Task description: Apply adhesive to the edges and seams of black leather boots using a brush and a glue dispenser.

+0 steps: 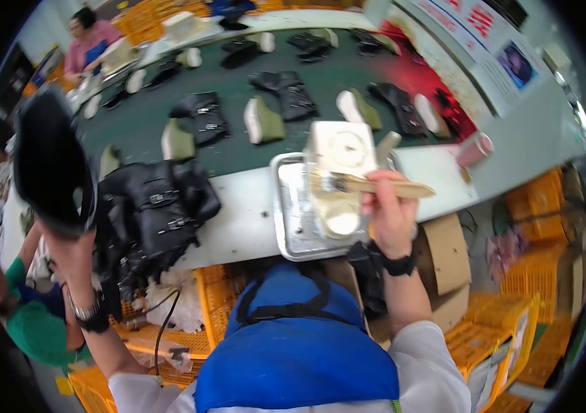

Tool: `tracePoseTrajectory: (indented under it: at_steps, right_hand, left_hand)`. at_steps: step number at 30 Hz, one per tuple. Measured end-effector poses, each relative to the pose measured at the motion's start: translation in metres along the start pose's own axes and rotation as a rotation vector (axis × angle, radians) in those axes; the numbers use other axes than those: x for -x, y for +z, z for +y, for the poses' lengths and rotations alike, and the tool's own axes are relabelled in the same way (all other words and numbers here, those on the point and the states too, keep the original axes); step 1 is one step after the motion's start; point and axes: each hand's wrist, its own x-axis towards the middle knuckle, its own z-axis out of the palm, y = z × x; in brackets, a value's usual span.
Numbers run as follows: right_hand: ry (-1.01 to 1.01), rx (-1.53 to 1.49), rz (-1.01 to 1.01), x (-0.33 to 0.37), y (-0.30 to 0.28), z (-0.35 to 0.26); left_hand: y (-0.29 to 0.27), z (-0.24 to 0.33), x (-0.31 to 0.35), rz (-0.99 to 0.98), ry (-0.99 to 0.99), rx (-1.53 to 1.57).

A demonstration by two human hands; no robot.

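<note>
My left hand (71, 256) is raised at the left, its fingers closed on a black boot upper (48, 155) whose dark opening shows. In my right hand (393, 217) is a flat brush (413, 187) with a wooden handle, held level with its bristles pointing left. Those bristles are at a cream-white plastic container (341, 141) with an open top; whether they touch it I cannot tell. The container stands in a shallow metal tray (281, 237) on the white table edge. Between my hands lies a heap of black buckled boot uppers (159, 203).
Beyond the ledge, a green conveyor belt (231, 155) carries black uppers and olive-and-white soles (263, 120). A pink cup (475, 149) stands at the right. Orange crates (489, 327) flank me below. One co-worker (90, 45) sits far left; another, in green (42, 334), is close at my left.
</note>
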Motion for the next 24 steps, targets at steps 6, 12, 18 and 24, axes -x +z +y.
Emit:
tracePoseTrajectory:
  at_steps: [6, 12, 18, 24]
  right_hand:
    - [0.002, 0.095, 0.075, 0.006, 0.000, 0.021]
    - [0.082, 0.155, 0.103, 0.013, 0.019, 0.037]
    - [0.220, 0.280, 0.182, 0.025, 0.034, 0.049]
    - [0.309, 0.366, 0.255, 0.034, 0.047, 0.057]
  left_hand:
    - [0.010, -0.012, -0.122, -0.139, 0.083, -0.105]
    - [0.034, -0.107, -0.190, -0.288, 0.048, -0.277]
    - [0.131, -0.189, -0.199, -0.648, -0.047, -0.538]
    - [0.206, -0.251, -0.176, -0.765, -0.107, -0.665]
